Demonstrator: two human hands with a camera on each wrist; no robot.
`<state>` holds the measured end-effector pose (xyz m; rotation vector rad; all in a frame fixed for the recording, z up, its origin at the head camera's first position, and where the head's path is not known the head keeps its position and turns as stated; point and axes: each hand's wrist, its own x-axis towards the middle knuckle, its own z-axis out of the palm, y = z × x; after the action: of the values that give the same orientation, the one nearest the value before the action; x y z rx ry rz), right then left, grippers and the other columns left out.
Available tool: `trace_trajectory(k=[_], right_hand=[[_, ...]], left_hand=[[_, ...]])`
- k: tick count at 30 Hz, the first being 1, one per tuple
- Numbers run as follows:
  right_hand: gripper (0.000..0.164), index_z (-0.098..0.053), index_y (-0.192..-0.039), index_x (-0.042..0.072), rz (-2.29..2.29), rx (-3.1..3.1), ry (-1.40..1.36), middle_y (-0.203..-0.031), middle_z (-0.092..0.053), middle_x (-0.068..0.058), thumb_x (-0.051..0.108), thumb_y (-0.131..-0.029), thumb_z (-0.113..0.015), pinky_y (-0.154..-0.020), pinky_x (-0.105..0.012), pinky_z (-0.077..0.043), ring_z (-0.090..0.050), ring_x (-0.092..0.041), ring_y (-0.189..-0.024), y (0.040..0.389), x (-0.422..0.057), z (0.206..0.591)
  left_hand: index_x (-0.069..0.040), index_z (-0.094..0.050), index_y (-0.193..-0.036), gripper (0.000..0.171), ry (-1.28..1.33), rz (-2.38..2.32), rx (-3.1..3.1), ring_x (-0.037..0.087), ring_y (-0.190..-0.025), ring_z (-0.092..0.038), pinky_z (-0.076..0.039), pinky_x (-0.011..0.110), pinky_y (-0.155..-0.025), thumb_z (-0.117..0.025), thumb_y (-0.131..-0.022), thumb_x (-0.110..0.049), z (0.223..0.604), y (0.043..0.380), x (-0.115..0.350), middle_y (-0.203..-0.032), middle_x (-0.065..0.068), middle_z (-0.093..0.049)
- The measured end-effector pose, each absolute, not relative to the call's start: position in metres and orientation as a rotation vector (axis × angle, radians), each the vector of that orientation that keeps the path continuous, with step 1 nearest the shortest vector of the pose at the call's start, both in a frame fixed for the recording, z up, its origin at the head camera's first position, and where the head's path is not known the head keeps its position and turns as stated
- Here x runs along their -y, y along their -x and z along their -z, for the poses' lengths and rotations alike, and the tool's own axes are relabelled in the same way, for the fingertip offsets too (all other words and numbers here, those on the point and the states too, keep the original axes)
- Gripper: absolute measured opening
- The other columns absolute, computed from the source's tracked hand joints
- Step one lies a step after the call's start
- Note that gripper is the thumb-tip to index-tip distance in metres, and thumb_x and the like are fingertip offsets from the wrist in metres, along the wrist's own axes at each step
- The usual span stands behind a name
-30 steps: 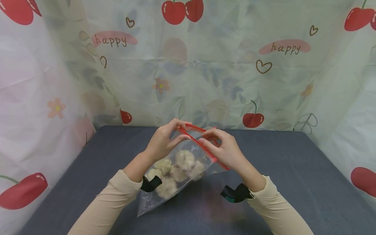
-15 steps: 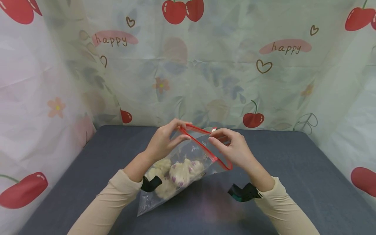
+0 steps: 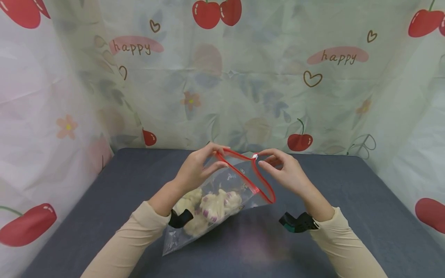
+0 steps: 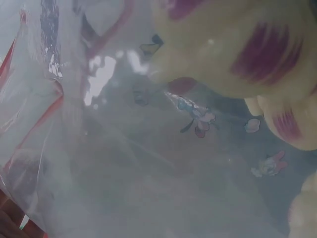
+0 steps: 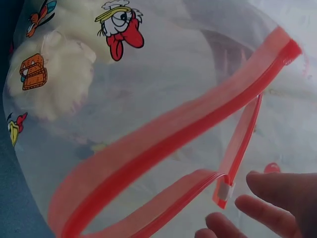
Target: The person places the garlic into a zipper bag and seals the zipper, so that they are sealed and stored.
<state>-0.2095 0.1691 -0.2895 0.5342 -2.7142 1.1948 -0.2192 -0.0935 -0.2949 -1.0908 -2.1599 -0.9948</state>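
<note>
A clear zip bag [image 3: 227,177] with a red zip edge [image 3: 265,189] leans on the table, its mouth gaping. Several garlic bulbs [image 3: 213,208] lie inside; in the left wrist view one large purple-streaked garlic bulb [image 4: 213,54] shows close up through the plastic. My left hand [image 3: 192,168] pinches the upper left corner of the bag's mouth. Just right of the white slider [image 3: 255,156] is my right hand [image 3: 288,173], its fingers loosely bent. In the right wrist view, the thumb and fingers of the right hand [image 5: 282,198] sit beside the slider [image 5: 225,191], holding nothing.
The dark grey table [image 3: 139,173] extends on both sides of the bag. Behind it hangs a pale curtain [image 3: 229,88] printed with cherries, hearts and flowers. Black straps [image 3: 299,222] circle both wrists.
My right hand has drawn back rightward from the bag's mouth, which now gapes wider with the slider uncovered. The garlic inside has shifted. My left hand stays at its corner.
</note>
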Motion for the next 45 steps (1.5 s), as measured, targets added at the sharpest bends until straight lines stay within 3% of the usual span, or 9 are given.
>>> trace_trajectory(k=[4,13,23,27,35,45], right_hand=[[0.035,-0.054,-0.128,0.018,-1.235,2.76,-0.636,-0.112,-0.065,-0.011,0.029,-0.095,-0.055,-0.084,-0.045,-0.049,-0.063,-0.028,-0.102,0.214,-0.171,0.293],[0.032,-0.056,-0.124,0.004,-1.359,2.799,-0.766,-0.107,-0.066,-0.018,0.022,-0.098,-0.05,-0.088,-0.043,-0.051,-0.065,-0.03,-0.102,0.219,-0.177,0.3],[0.037,-0.054,-0.126,0.005,-1.386,2.885,-0.683,-0.114,-0.064,-0.019,0.028,-0.098,-0.049,-0.087,-0.044,-0.052,-0.065,-0.03,-0.101,0.227,-0.194,0.31],[0.04,-0.054,-0.126,0.005,-1.382,2.918,-0.651,-0.118,-0.062,-0.02,0.032,-0.097,-0.049,-0.087,-0.043,-0.052,-0.065,-0.03,-0.101,0.231,-0.201,0.315],[0.044,-0.053,-0.128,0.003,-1.391,2.976,-0.608,-0.124,-0.059,-0.022,0.035,-0.096,-0.051,-0.087,-0.041,-0.052,-0.064,-0.03,-0.103,0.236,-0.21,0.321],[0.047,-0.052,-0.129,0.003,-1.407,3.01,-0.565,-0.123,-0.06,-0.021,0.036,-0.096,-0.051,-0.087,-0.041,-0.052,-0.065,-0.027,-0.101,0.24,-0.214,0.325]], left_hand=[[-0.009,-0.054,-0.103,0.031,1.101,0.997,2.19,0.019,-0.094,-0.066,-0.053,0.034,-0.08,-0.071,-0.079,-0.018,0.296,0.218,0.09,-0.116,0.008,-0.066],[-0.009,-0.057,-0.116,0.036,1.192,0.965,2.219,0.014,-0.092,-0.064,-0.052,0.032,-0.084,-0.07,-0.082,-0.016,0.3,0.212,0.08,-0.11,0.006,-0.066],[-0.016,-0.054,-0.127,0.042,1.303,0.902,2.245,0.013,-0.108,-0.061,-0.05,0.026,-0.087,-0.066,-0.087,-0.019,0.305,0.198,0.065,-0.122,0.0,-0.06],[-0.014,-0.056,-0.125,0.041,1.304,0.86,2.224,0.015,-0.113,-0.06,-0.051,0.025,-0.084,-0.068,-0.086,-0.018,0.306,0.189,0.057,-0.126,0.003,-0.058],[-0.012,-0.064,-0.112,0.033,1.452,0.695,2.073,0.013,-0.114,-0.059,-0.044,0.022,-0.098,-0.072,-0.082,-0.021,0.312,0.164,0.033,-0.12,0.003,-0.064],[-0.015,-0.062,-0.119,0.036,1.675,0.717,2.267,0.009,-0.105,-0.059,-0.043,0.013,-0.09,-0.07,-0.085,-0.027,0.339,0.146,0.005,-0.119,-0.003,-0.064]])
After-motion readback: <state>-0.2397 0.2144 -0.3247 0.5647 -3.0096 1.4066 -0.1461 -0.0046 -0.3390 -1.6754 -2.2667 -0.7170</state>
